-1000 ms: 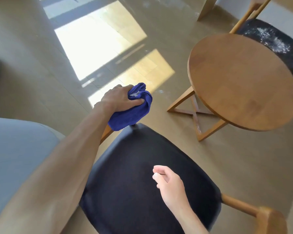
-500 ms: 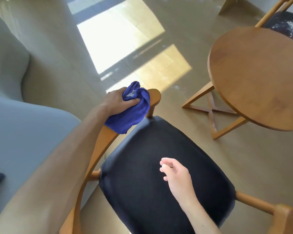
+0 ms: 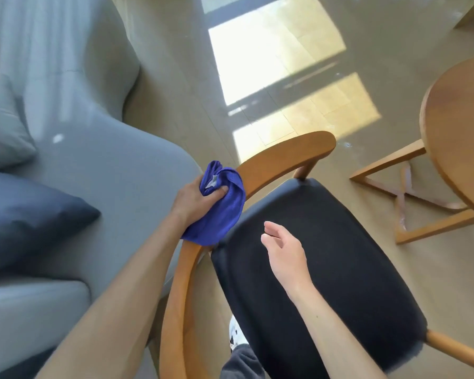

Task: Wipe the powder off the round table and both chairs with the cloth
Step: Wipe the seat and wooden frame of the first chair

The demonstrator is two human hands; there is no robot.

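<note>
With the left hand (image 3: 195,199) clenching the bunched cloth (image 3: 219,206) on the chair's (image 3: 312,255) backrest at 9 o'clock and the right hand (image 3: 283,251) released, loose folds might skip powder.

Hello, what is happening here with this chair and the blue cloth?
A person is cleaning furniture. The left hand grips a bunched blue cloth against the curved wooden backrest of the near chair. The right hand hangs open above the black seat, holding nothing. The seat shows no powder that I can see. The round table stands to the right, only partly in view, beside a grey sofa on the other side.
</note>
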